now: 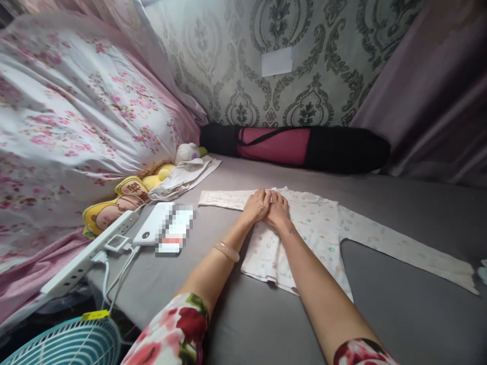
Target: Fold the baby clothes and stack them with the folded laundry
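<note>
A white long-sleeved shirt (pixel 314 223) with small pastel prints lies spread on the grey sheet, its sleeves stretched out to both sides. My left hand (pixel 257 207) rests palm down where the left-side sleeve joins the body, a pale bangle on its wrist. Right beside it, touching, my right hand (pixel 277 209) lies on the shirt's upper part near the collar. The fingers of both hands are laid over the fabric, and nothing shows lifted in them. The shirt's lower hem is slightly rumpled and partly behind my right forearm.
Folded light cloth (pixel 182 180) lies by plush toys (pixel 106 215) at the left. Nearer are a white phone-like device (pixel 154 223), a power strip (pixel 91 251) with cables, and a teal fan (pixel 72 344). A long black and magenta bag (pixel 277 146) lines the wall.
</note>
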Tool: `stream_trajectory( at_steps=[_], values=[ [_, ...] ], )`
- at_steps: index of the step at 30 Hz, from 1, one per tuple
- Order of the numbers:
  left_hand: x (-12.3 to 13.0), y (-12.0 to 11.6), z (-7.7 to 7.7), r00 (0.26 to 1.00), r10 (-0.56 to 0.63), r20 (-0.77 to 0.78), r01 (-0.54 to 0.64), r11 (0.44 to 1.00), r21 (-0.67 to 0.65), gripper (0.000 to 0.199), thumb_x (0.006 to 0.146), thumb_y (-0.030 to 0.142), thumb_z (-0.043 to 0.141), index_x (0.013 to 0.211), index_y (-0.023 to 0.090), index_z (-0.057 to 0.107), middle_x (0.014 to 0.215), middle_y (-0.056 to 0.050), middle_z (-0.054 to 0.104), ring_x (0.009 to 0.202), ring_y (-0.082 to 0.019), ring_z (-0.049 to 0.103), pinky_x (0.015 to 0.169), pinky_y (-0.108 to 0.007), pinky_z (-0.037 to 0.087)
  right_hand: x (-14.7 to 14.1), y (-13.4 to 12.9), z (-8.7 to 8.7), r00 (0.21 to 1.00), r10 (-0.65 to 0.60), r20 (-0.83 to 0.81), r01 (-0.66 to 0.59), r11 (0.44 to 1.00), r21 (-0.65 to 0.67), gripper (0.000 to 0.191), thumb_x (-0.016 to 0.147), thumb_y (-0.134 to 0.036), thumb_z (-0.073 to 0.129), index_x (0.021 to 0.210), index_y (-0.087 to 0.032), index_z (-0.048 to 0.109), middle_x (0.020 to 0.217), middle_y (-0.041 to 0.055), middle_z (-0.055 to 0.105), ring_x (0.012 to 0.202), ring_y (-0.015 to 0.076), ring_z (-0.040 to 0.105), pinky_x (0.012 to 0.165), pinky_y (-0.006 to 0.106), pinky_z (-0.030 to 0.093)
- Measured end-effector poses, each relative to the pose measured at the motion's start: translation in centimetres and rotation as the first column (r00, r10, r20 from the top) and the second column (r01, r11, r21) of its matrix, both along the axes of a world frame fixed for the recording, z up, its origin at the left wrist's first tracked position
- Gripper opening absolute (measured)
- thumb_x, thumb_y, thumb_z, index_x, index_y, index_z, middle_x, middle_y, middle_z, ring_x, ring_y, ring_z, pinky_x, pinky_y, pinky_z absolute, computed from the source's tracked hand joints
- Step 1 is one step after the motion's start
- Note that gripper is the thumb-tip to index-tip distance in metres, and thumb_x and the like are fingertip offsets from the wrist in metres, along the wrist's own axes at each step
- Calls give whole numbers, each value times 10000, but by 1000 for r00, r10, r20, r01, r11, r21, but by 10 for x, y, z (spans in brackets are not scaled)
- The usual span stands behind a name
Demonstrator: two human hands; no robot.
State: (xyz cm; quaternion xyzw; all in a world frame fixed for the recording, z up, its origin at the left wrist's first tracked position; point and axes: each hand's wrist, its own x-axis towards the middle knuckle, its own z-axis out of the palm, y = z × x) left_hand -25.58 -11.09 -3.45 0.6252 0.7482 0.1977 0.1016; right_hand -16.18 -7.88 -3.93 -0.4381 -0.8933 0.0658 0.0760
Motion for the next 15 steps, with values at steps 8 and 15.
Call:
stream_trajectory(
  at_steps=[8, 15],
  values=[
    [-50, -33, -4, 957, 149, -250, -181, 977, -112, 591, 1009, 417, 222, 1472, 67, 336, 1555, -170, 307, 1458, -269, 240, 1189, -423, 182, -4, -2, -4, 992, -27, -123, 38, 996, 86, 503, 961, -305, 323, 1438, -217, 457, 1477, 97, 425, 1332, 267, 339, 1111, 407, 200],
    [-109, -53, -2, 906, 263, -331, -326, 934, -148, 650, 998, 449, 169, 1475, 30, 312, 1551, -198, 299, 1454, -285, 244, 1178, -436, 190, -4, -1, -5, 995, -26, -97, 36, 995, 98, 505, 967, -306, 312, 1447, -212, 437, 1491, 96, 414, 1341, 259, 342, 1120, 407, 203]
  ],
)
